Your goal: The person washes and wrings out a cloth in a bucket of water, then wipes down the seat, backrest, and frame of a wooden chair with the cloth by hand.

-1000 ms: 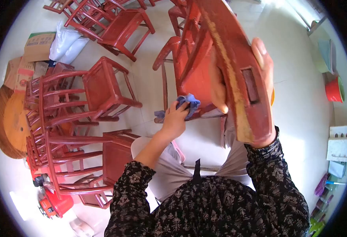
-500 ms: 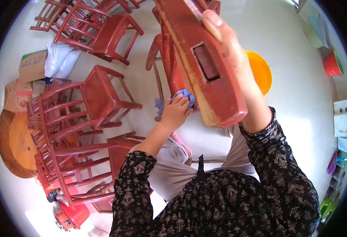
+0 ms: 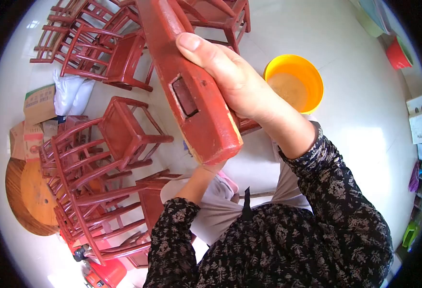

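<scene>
My right hand (image 3: 225, 77) is wrapped round a thick red wooden rail of a chair (image 3: 206, 137), its thumb lying along the top face. The rail is close to the camera, with a rectangular slot cut in it and worn, pale edges. Behind its lower end is my left hand (image 3: 214, 167); only the wrist and a little of the hand show, and the fingers are hidden. A small patch of blue cloth (image 3: 187, 149) peeks out at the rail's left side, just above that wrist. Whether my left hand grips the cloth is hidden.
Several red wooden chairs (image 3: 131, 134) stand or are stacked on the left. Beyond them are cardboard boxes (image 3: 40, 108), white plastic bags (image 3: 71, 96) and a round wooden board (image 3: 33, 197). A yellow bucket (image 3: 295, 81) is on the floor to the right; a red bucket (image 3: 398, 54) is farther right.
The rail in my right hand has shifted left in view and now covers my left hand and most of the blue cloth, which showed before. The yellow bucket has come further into view.
</scene>
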Tool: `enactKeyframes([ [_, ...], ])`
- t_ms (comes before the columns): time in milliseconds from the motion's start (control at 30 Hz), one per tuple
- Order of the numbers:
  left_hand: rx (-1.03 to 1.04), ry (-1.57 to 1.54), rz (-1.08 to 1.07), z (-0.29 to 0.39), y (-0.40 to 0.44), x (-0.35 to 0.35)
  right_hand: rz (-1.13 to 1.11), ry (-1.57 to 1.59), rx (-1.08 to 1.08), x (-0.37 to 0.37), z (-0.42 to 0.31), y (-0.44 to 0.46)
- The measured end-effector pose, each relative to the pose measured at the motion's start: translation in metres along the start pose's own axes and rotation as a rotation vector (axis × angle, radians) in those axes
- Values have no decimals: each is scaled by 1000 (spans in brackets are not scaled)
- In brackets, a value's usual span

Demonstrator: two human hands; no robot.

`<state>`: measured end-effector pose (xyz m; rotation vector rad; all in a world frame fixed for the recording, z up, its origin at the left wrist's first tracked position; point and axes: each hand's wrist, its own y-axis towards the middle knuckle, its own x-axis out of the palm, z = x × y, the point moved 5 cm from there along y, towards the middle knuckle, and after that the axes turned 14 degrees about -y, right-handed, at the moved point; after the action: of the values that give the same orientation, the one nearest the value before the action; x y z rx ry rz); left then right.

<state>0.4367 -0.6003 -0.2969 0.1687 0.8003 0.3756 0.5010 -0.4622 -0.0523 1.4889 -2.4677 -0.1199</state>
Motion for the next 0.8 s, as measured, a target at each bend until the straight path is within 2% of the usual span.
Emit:
enactKeyframes([
  [67,57,279,-70,2,-4,9,13,10,-14,1,1,-1],
  [167,97,413,-136,4,-9,13,5,44,-7,-1,0,-4],
  [233,127,406,-163,10,-13,10,-5,82,14,-1,2,-3],
  [300,259,395,-180,19,-13,8,71,37,-30,-5,7,1],
  [433,252,484,-297,33,-11,9,63,50,-62,-5,5,2],
  [500,46,427,-653,9,-36,33,28,63,-53,-5,3,1],
  [533,31,349,-689,3,-51,36,-3,71,-37,-5,4,0],
  [567,35,353,-691,3,-60,40,0,72,-41,-5,4,0],
  [633,-95,241,-500,4,-68,45,78,20,-118,-7,3,0],
  [700,-88,199,-432,34,-52,48,46,46,-59,-5,6,-1],
  [800,179,376,-249,70,-11,55,37,53,-86,-3,5,0],
])
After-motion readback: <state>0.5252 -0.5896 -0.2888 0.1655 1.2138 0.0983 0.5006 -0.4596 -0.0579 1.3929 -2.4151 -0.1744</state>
